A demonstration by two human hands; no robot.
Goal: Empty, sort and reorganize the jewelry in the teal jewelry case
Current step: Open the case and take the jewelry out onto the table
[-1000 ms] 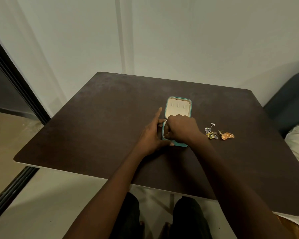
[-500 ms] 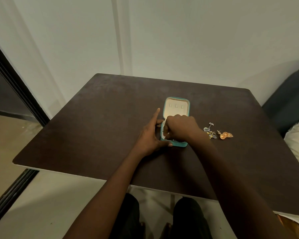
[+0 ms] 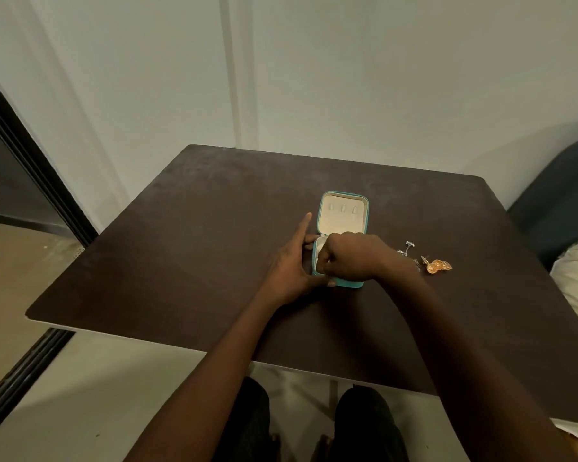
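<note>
Both hands stay at the teal jewelry case (image 3: 343,215), seemingly unmoved.

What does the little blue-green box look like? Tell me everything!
The case is small, teal outside and cream inside, with rounded corners. It lies open on the dark table, its lid laid back showing three little tabs. The left hand touches its left side with straight fingers. The right hand, fingers curled, reaches into the near half and hides most of it.
</note>
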